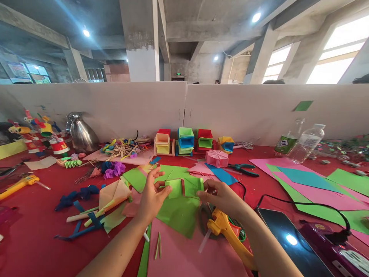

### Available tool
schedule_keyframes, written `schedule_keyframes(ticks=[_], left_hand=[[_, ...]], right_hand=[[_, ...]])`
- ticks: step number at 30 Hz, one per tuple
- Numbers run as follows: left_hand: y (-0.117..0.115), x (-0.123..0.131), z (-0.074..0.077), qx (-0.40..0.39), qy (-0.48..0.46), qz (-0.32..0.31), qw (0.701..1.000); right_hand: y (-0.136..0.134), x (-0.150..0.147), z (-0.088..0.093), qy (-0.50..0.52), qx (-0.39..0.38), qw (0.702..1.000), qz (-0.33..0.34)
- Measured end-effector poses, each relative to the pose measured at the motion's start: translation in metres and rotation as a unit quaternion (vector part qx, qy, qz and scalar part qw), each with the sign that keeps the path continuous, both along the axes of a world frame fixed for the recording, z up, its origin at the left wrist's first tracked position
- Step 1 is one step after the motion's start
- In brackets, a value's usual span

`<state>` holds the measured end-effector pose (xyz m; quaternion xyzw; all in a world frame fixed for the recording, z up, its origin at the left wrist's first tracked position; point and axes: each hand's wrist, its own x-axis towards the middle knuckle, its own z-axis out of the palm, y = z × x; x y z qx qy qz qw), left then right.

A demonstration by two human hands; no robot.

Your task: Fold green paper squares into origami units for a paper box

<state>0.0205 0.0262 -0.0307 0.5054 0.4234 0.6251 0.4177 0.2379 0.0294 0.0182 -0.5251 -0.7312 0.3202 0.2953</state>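
My left hand [152, 192] pinches the left end of a folded green paper piece [174, 189] between thumb and fingers. At the other end, my right hand [216, 192] grips it the same way. A narrow reddish gap or edge runs down its middle; whether it is one piece or two joined, I cannot tell. Below it lie loose green sheets [178, 215] on a pink sheet [184, 254]. A yellow glue gun [227, 227] rests under my right forearm, next to scissors [204, 217] that are partly hidden.
Folded paper boxes [186, 140] line the back by a white partition [129, 111]. Pliers [243, 169], a phone [291, 238], a purple power strip [337, 246] and plastic bottles [308, 144] are on the right. A steel jug [82, 132] and another glue gun [20, 186] stand left.
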Motion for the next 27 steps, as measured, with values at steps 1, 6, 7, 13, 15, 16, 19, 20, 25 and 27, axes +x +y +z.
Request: schedule_keyframes(ticks=[1, 6, 7, 13, 15, 16, 19, 20, 25, 27], left_hand=[[-0.001, 0.003, -0.001, -0.007, -0.029, 0.005, 1.000], [0.003, 0.008, -0.009, -0.059, -0.110, 0.026, 0.992], [0.005, 0.008, -0.011, -0.070, -0.108, 0.020, 0.992], [0.007, 0.006, -0.008, -0.101, -0.121, -0.026, 0.987], [0.005, 0.006, -0.002, -0.090, -0.141, -0.037, 0.985], [0.004, 0.006, 0.000, -0.083, -0.146, -0.040, 0.985], [0.001, 0.005, 0.001, -0.056, -0.095, -0.028, 0.994], [0.001, 0.005, 0.000, -0.035, -0.056, -0.015, 0.998], [-0.005, 0.001, -0.001, 0.109, 0.132, 0.028, 0.985], [-0.008, -0.001, 0.003, 0.146, 0.195, 0.034, 0.969]], right_hand=[[0.000, 0.000, -0.001, -0.008, 0.003, 1.000, -0.003], [0.002, -0.002, -0.008, -0.023, 0.012, 1.000, -0.015], [0.003, -0.002, -0.009, -0.023, 0.008, 1.000, -0.017], [0.011, 0.002, -0.015, -0.016, 0.002, 0.998, -0.067], [0.013, 0.005, -0.016, -0.017, 0.004, 0.996, -0.088], [0.014, 0.006, -0.016, -0.018, 0.005, 0.995, -0.094], [0.015, 0.004, -0.017, -0.015, 0.017, 0.995, -0.094], [0.015, 0.003, -0.017, -0.014, 0.023, 0.996, -0.087], [0.010, -0.001, -0.017, -0.055, 0.047, 0.995, -0.074], [0.008, -0.001, -0.017, -0.087, 0.066, 0.989, -0.101]])
